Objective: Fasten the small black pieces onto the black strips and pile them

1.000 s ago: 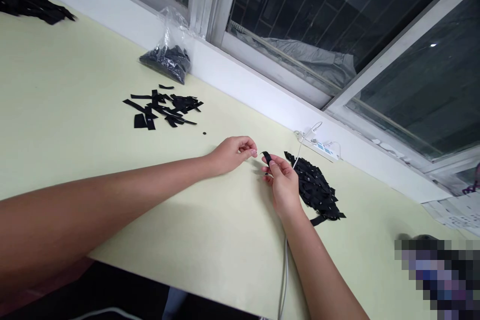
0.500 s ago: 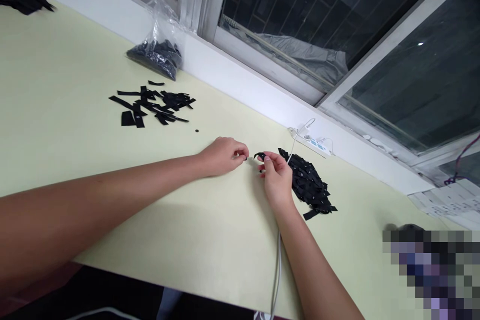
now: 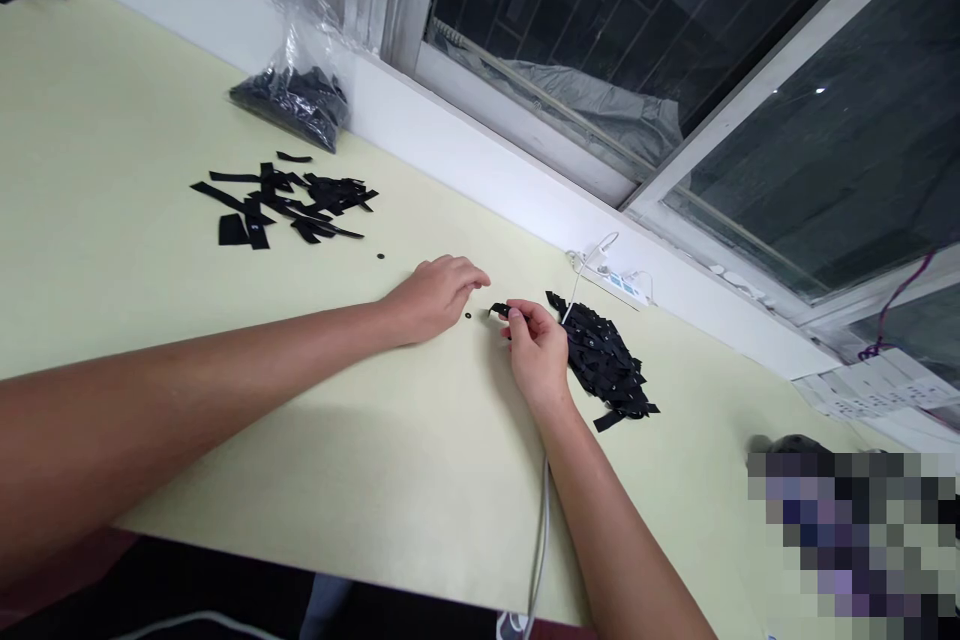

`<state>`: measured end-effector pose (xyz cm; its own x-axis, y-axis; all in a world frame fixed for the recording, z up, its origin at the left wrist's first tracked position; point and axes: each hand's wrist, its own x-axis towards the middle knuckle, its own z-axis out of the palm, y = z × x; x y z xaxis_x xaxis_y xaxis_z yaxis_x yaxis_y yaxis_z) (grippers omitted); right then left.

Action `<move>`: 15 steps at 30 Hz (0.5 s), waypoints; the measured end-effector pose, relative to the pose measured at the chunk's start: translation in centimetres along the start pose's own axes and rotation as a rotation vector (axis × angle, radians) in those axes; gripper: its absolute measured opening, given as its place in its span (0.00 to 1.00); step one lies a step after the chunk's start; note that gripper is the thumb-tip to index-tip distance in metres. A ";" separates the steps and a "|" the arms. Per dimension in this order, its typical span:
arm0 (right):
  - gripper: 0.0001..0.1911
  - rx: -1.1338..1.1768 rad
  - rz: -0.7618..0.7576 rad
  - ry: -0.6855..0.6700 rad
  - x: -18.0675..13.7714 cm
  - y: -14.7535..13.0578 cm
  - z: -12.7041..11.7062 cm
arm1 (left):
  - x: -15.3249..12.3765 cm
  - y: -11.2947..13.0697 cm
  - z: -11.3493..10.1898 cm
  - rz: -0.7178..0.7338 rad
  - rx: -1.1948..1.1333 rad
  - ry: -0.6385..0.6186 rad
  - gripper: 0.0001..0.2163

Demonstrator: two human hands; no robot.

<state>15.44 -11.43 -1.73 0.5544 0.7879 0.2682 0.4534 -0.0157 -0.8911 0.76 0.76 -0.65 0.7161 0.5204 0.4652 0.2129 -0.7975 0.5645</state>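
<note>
My left hand [image 3: 442,297] hovers just above the table [image 3: 420,480], its fingers stretched and apart with nothing between them. Right below its fingertips lies a small black disc [image 3: 468,316]; its exact kind is too small to make out. My right hand [image 3: 538,345] pinches a short black fabric strip [image 3: 499,309] between thumb and fingers, the free end pointing left. Close behind that hand spreads a dense pile of black strips [image 3: 606,360], some with small shiny dots. Another small black disc [image 3: 380,256] rests farther left, beyond my left wrist.
Loose black strips [image 3: 289,205] lie scattered at the left, before a clear plastic bag [image 3: 292,90] of dark pieces by the wall. A white power strip [image 3: 611,280] sits along the wall. A white cable [image 3: 541,540] passes under my right arm. Someone's blurred shape [image 3: 847,530] is at the right.
My left hand has let go of the small black disc, which now lies on the table, and its fingers have opened and lifted. The right hand still holds the strip. The view has shifted slightly.
</note>
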 end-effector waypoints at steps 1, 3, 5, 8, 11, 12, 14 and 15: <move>0.16 -0.029 -0.036 -0.016 -0.1 -0.1 0.0 | -0.1 0.3 0.0 0.048 -0.037 0.018 0.15; 0.15 -0.099 -0.133 -0.054 -0.4 -0.6 -0.1 | -0.4 0.8 0.0 0.138 -0.089 0.011 0.16; 0.15 -0.155 -0.231 -0.088 -0.7 -1.2 -0.2 | -0.7 1.3 0.0 0.173 -0.109 -0.023 0.17; 0.14 -0.182 -0.306 -0.113 -1.0 -1.9 -0.4 | -0.8 1.7 0.2 0.147 -0.114 -0.045 0.14; 0.14 -0.209 -0.319 -0.099 -1.0 -2.1 -0.5 | -0.6 1.6 0.2 0.105 -0.115 -0.044 0.10; 0.14 -0.228 -0.321 -0.087 -1.0 -2.1 -0.5 | -0.6 1.5 0.2 0.098 -0.116 -0.043 0.10; 0.14 -0.264 -0.324 -0.061 -0.9 -1.9 -0.5 | -0.4 1.2 0.2 0.088 -0.113 -0.041 0.09; 0.13 -0.280 -0.324 -0.050 -0.9 -1.8 -0.5 | -0.4 1.2 0.2 0.082 -0.105 -0.035 0.09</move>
<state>14.46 -12.38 -0.13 0.3201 0.8085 0.4937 0.7746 0.0767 -0.6278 0.86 -0.42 -0.31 0.7513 0.4424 0.4898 0.0829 -0.7995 0.5949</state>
